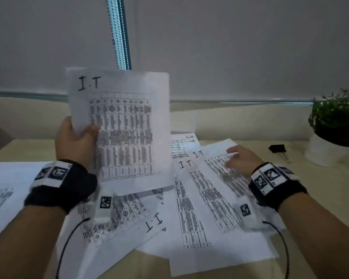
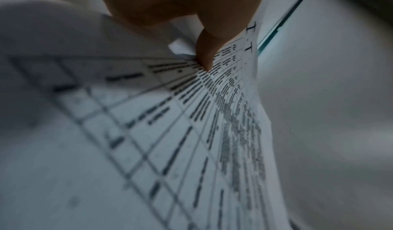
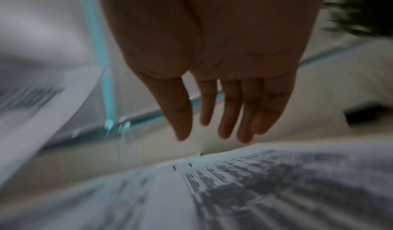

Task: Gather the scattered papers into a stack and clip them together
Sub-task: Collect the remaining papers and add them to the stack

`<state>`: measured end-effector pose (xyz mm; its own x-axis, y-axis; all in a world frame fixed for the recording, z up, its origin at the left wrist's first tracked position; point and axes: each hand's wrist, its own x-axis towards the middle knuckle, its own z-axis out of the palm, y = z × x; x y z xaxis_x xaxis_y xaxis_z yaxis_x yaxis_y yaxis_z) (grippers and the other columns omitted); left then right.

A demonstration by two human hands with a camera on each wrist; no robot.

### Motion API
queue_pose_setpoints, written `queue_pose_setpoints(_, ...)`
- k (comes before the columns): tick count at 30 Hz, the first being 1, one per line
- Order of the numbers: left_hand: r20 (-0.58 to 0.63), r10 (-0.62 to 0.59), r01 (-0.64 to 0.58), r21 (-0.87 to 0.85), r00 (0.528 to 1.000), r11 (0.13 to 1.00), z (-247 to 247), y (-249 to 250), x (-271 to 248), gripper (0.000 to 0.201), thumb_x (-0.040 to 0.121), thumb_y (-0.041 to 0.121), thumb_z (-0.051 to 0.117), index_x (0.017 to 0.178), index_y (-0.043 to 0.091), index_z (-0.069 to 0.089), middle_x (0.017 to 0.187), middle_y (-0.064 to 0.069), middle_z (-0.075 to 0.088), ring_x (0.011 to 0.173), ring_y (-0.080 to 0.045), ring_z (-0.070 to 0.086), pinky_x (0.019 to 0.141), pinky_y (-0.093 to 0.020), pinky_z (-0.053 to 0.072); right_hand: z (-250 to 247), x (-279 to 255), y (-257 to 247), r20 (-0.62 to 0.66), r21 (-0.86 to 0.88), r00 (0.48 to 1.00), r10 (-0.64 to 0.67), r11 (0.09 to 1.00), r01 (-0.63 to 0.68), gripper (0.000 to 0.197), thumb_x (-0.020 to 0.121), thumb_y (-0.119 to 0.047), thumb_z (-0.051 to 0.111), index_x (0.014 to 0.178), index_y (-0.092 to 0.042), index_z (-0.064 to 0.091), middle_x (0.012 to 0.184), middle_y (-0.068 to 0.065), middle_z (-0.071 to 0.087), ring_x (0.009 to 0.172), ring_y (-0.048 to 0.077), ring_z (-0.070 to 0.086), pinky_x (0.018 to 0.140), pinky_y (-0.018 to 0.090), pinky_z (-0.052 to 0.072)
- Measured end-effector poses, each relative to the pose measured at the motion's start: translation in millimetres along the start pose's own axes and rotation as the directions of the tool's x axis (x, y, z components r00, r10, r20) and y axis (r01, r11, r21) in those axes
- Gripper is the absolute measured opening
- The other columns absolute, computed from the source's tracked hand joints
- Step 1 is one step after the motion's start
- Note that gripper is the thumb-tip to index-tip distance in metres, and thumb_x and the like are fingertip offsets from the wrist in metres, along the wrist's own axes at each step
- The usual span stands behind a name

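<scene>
My left hand (image 1: 77, 135) holds up a printed sheet marked "I.T" (image 1: 125, 125) by its left edge, thumb (image 2: 205, 53) pinching the front of the held sheet (image 2: 191, 132). Several more printed papers (image 1: 199, 198) lie scattered and overlapping on the table. My right hand (image 1: 240, 158) hovers over the rightmost sheet (image 1: 220, 168) with straight fingers (image 3: 229, 112), just above the paper (image 3: 234, 191) and holding nothing. A black binder clip (image 1: 277, 148) lies on the table to the right of the papers.
A potted green plant in a white pot (image 1: 330, 137) stands at the far right, next to the clip. Another sheet (image 1: 6, 184) lies at the left edge. The beige table (image 1: 320, 188) ends at a low ledge under grey window blinds (image 1: 230, 47).
</scene>
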<state>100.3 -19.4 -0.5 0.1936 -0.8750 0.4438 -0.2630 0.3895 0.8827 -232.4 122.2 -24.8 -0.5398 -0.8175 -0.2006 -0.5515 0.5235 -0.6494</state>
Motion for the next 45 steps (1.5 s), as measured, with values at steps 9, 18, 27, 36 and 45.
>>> queue_pose_setpoints(9, -0.015, -0.142, 0.143, 0.139, 0.990, 0.980, -27, -23, 10, 0.034, 0.086, 0.019, 0.064, 0.117, 0.006, 0.060, 0.101, -0.009, 0.062, 0.090, -0.023, 0.058, 0.076, -0.031, 0.040, 26, 66, -64, 0.324, -0.570, 0.899, -0.295, 0.697, 0.434, 0.054, 0.090, 0.003, 0.044, 0.139, -0.018, 0.038, 0.143, 0.009, 0.042, 0.126, 0.028, 0.045, 0.103, 0.034, 0.039)
queue_pose_setpoints(18, 0.041, -0.233, 0.228, 0.094, 0.972, 0.969, -34, -36, 23, 0.035, 0.088, 0.017, 0.061, 0.121, 0.008, 0.059, 0.106, -0.003, 0.063, 0.094, -0.024, 0.060, 0.076, -0.026, 0.041, 26, 104, -58, 0.324, -0.646, 0.899, -0.295, 0.625, 0.438, 0.045, 0.076, -0.009, 0.072, 0.117, -0.025, 0.063, 0.093, -0.005, 0.064, 0.089, 0.016, 0.063, 0.079, 0.028, 0.050)
queue_pose_setpoints(27, 0.035, -0.240, 0.237, 0.069, 0.970, 0.969, -18, -30, 11, 0.033, 0.088, 0.014, 0.060, 0.120, 0.007, 0.058, 0.105, -0.005, 0.062, 0.089, -0.021, 0.057, 0.074, -0.027, 0.041, 52, 93, -65, 0.443, -0.637, 0.826, -0.349, 0.526, 0.563, 0.016, 0.076, -0.017, 0.072, 0.071, -0.030, 0.063, 0.068, -0.011, 0.060, 0.075, 0.017, 0.059, 0.065, 0.023, 0.044)
queue_pose_setpoints(36, 0.069, -0.157, 0.154, 0.041, 0.985, 0.987, -12, -2, 4, 0.022, 0.088, 0.015, 0.059, 0.109, 0.010, 0.057, 0.093, -0.004, 0.062, 0.083, -0.022, 0.058, 0.067, -0.026, 0.042, -44, 13, -117, 0.322, -0.528, 0.715, -0.620, 0.510, 0.680, 0.010, 0.076, -0.015, 0.071, 0.076, -0.022, 0.063, 0.076, -0.005, 0.061, 0.078, 0.017, 0.055, 0.072, 0.027, 0.040)
queue_pose_setpoints(45, 0.110, -0.026, 0.013, 0.109, 0.994, 0.994, 5, 29, -6, 0.022, 0.089, 0.017, 0.057, 0.109, 0.010, 0.056, 0.097, -0.006, 0.062, 0.084, -0.025, 0.059, 0.072, -0.032, 0.046, -9, 27, -121, 0.437, -0.673, 0.796, -0.419, 0.435, 0.598, 0.039, 0.086, -0.007, 0.052, 0.057, -0.025, 0.035, 0.065, -0.011, 0.047, 0.071, 0.015, 0.049, 0.064, 0.025, 0.036)
